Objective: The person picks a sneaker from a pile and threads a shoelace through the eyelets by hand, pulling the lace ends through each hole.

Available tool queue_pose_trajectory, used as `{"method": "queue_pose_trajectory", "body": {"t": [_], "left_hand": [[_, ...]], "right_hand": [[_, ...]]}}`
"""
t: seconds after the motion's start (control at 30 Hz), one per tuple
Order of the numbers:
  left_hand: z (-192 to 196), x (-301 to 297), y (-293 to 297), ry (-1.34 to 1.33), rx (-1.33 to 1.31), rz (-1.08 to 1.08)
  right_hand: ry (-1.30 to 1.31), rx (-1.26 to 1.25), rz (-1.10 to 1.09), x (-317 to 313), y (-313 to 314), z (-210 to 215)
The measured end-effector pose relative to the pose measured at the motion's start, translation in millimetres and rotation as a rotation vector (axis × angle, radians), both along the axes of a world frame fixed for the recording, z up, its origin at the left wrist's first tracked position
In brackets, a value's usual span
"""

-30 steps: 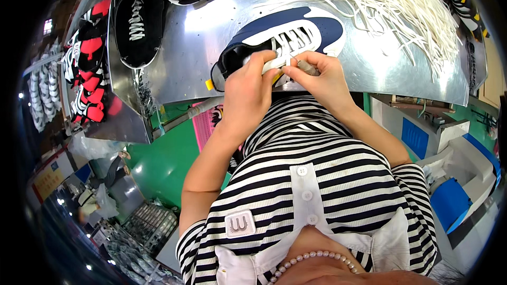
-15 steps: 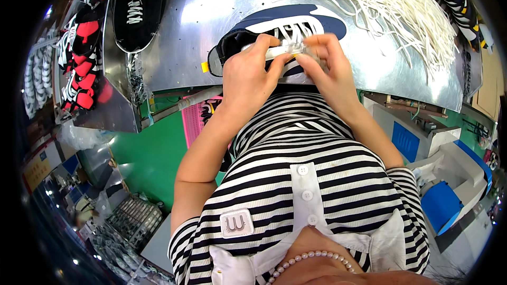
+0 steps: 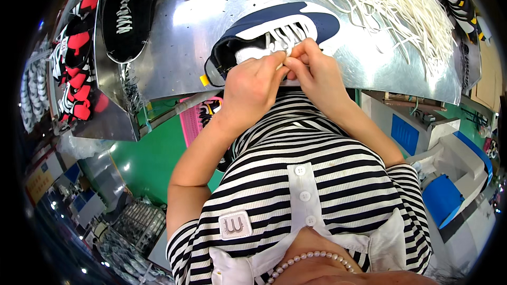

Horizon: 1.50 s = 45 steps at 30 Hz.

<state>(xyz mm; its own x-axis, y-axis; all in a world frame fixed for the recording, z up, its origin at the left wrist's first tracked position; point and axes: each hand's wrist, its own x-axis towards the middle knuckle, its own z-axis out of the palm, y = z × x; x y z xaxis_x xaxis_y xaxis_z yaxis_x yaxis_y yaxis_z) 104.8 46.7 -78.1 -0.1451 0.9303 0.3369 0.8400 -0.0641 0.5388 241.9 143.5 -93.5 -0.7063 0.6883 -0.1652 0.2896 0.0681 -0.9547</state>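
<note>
On the metal table in front of me lies a navy and white shoe upper [image 3: 248, 27], its dark opening toward the left and its rounded toe toward the right. White lacing [image 3: 288, 32] crosses its front. My left hand [image 3: 251, 85] and my right hand [image 3: 312, 69] meet at the near edge of the lacing, fingertips pinched together. Between them shows a bit of white shoelace [image 3: 288, 55]. Most of what the fingers grip is hidden behind them.
A large pile of loose white laces [image 3: 391, 10] spreads over the right of the metal table [image 3: 182, 47]. Black laced uppers [image 3: 127, 21] lie at the left. Red, black and white pieces [image 3: 79, 74] hang by the left edge. A pink basket [image 3: 193, 124] stands below the table.
Both hands have closed in and now pinch together at the lacing; the right-hand fingers were spread and blurred before. The upper has shifted slightly left and tilted.
</note>
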Motion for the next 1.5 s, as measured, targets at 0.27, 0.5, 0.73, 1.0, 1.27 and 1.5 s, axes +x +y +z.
{"method": "queue_pose_trajectory", "body": {"t": [0.27,0.5,0.73,1.0,1.27,1.5], "left_hand": [[15,2,-2,-0.176,-0.219,0.118],[38,-17,-2,0.006,-0.557,-0.084],[31,-16,-4,-0.355,-0.436,0.139],[15,-5,10,-0.017,-0.243,0.242],[13,-15,17,0.071,-0.083,0.163],[-30,5,-72,-0.392,0.261,0.393]], "right_hand": [[-0.053,-0.071,0.062,44,33,39],[0.007,0.46,-0.23,-5,57,-19],[-0.091,0.256,0.108,7,71,10],[-0.101,0.535,0.226,10,73,5],[-0.016,0.355,-0.022,27,50,-8],[0.156,0.127,-0.159,27,49,-14]]}}
